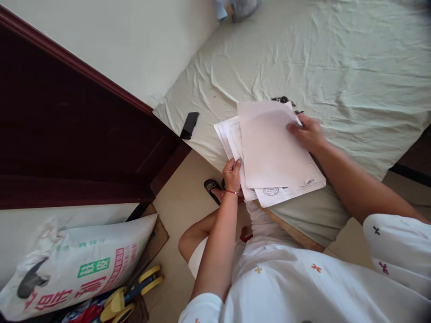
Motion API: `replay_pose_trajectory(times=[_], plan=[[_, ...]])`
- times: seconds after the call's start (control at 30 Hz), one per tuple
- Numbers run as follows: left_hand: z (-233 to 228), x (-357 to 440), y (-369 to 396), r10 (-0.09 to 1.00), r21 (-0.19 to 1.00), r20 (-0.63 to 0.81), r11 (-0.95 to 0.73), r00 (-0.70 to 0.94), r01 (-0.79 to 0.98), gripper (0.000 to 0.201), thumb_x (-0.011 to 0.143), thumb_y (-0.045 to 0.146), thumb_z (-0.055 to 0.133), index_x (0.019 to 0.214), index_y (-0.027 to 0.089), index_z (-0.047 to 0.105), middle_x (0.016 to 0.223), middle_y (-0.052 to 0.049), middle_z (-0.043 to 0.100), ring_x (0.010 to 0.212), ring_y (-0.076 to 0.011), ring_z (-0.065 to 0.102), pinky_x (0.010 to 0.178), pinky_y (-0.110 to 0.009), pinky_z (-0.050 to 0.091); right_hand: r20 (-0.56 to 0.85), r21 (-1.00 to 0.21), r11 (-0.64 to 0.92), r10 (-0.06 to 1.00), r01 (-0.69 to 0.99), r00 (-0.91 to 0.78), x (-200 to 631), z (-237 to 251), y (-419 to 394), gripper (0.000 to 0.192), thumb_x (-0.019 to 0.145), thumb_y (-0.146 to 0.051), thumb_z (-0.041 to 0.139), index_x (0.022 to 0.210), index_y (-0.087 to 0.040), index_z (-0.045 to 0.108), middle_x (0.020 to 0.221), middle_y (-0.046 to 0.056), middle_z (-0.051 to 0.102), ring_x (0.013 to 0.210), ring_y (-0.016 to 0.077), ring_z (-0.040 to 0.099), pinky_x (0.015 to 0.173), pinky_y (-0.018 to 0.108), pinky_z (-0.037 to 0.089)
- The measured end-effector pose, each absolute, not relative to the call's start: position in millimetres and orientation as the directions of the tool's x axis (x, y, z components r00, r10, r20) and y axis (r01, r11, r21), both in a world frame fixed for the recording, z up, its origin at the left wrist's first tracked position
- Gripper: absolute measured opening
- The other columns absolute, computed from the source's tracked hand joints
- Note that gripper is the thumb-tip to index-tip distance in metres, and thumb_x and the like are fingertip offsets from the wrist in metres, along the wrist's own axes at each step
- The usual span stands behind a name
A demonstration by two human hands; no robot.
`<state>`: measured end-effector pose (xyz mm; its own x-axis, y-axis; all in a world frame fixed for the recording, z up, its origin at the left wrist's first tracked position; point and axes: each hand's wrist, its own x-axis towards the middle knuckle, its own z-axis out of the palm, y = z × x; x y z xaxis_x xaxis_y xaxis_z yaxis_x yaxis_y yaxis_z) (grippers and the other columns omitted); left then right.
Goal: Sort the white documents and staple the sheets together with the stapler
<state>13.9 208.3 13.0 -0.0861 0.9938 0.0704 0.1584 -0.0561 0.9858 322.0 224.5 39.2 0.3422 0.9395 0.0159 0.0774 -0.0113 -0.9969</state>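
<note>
Several white paper sheets [272, 143] are spread in a loose, fanned stack above the near edge of the bed. My left hand [232, 174] pinches the stack's left edge, fingers closed, with a red string bracelet at the wrist. At the upper right edge, my right hand [308, 133] grips the sheets between thumb and fingers. The top sheet is mostly blank. A round stamp [270, 191] and small print show on a sheet beneath it. Just behind the papers lies a small dark bunch of items [284, 99], partly hidden and too small to name.
A black phone [190, 125] lies on the bed's left corner, on a pale green sheet [323, 67]. The dark red wooden door [77, 112] is at left. Below it lean a white printed sack [90, 255] and a yellow-wheeled object [131, 291]. A dark slipper [212, 189] is on the floor.
</note>
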Motion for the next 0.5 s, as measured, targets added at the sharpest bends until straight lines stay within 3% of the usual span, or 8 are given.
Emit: replay_pose_trajectory(times=[0.1,0.27,0.5], plan=[[12.6,15.6,208.6,0.994,0.986,0.089,-0.079,-0.066,0.145,0.031,0.083,0.052,0.078,0.087,0.022,0.078,0.091,-0.004,0.076,0.095,-0.0213,0.070,0.097,-0.037,0.056,0.036,-0.989,-0.004,0.962,0.148,0.272,319.8,38.4,224.1,0.032,0.073,-0.053,0.080,0.092,-0.029,0.069,0.089,0.006,0.074,0.090,0.0320,0.073,0.077,0.048,0.062],[14.6,19.0,207.4,0.993,0.988,0.114,-0.110,-0.033,0.110,0.029,0.082,0.048,0.079,0.093,0.021,0.081,0.095,-0.004,0.079,0.093,-0.0208,0.071,0.097,-0.035,0.055,-0.037,-0.999,-0.041,0.979,0.015,0.200,318.2,35.8,225.7,0.034,0.071,-0.056,0.082,0.088,-0.030,0.068,0.088,0.006,0.075,0.084,0.0300,0.073,0.075,0.048,0.063],[16.3,20.9,204.8,0.993,0.999,-0.003,-0.003,-0.122,-0.046,0.027,0.079,0.044,0.075,0.087,0.019,0.080,0.091,-0.004,0.080,0.089,-0.0212,0.070,0.087,-0.032,0.055,0.100,-0.995,0.096,0.953,0.030,0.285,322.7,29.7,229.3,0.044,0.070,-0.046,0.086,0.107,-0.030,0.069,0.106,0.006,0.077,0.098,0.0309,0.074,0.080,0.046,0.064]])
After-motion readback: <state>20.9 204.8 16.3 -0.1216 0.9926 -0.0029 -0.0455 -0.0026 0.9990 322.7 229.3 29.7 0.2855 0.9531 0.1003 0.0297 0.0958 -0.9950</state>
